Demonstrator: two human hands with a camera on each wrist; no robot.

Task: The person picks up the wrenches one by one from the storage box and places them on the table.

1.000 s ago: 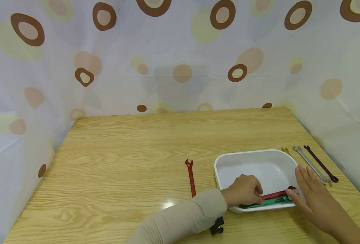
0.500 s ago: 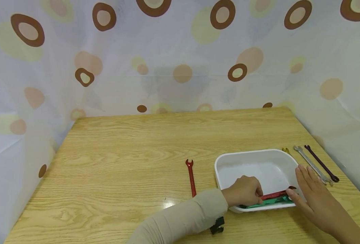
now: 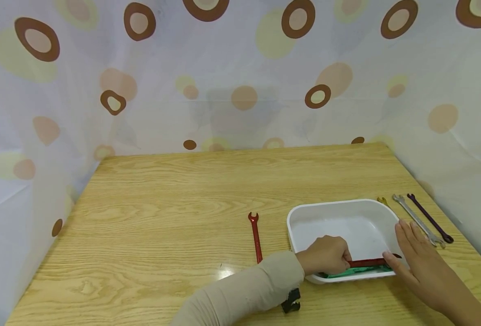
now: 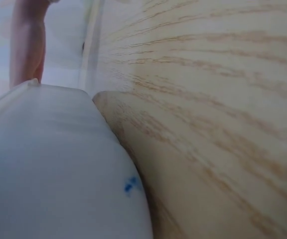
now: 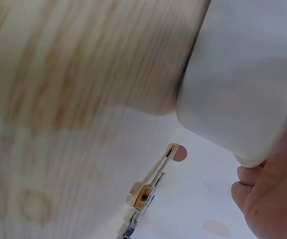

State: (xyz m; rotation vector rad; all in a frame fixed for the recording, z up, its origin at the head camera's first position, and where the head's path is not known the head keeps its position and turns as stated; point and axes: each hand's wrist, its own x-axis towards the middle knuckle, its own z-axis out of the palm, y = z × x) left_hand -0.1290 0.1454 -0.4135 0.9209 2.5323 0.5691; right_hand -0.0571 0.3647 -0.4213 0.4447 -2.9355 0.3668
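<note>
My left hand (image 3: 326,256) reaches into a white plastic bin (image 3: 346,204) and pinches one end of a red wrench (image 3: 367,262). The wrench lies lengthwise by the near wall, close over a green wrench (image 3: 354,271) that it partly covers. My right hand (image 3: 428,269) holds the bin's right end, its thumb inside over the red wrench's far end and its fingers extended along the outside. In the right wrist view, that hand (image 5: 278,191) is at the rim. The left wrist view shows the bin's outer wall (image 4: 59,164), while the left fingers are out of sight.
Another red wrench (image 3: 255,235) lies left of the bin, partly hidden by the left sleeve (image 3: 240,290). A black open-ended tool head (image 3: 291,302) pokes out below that sleeve. Right of the bin lie a yellow wrench (image 3: 382,201), a silver wrench (image 3: 416,217) and a purple wrench (image 3: 430,217).
The red wrench in my left hand has turned from slanting to nearly level, its right end dropping toward the near wall over the green wrench. My right hand has stayed in place.
</note>
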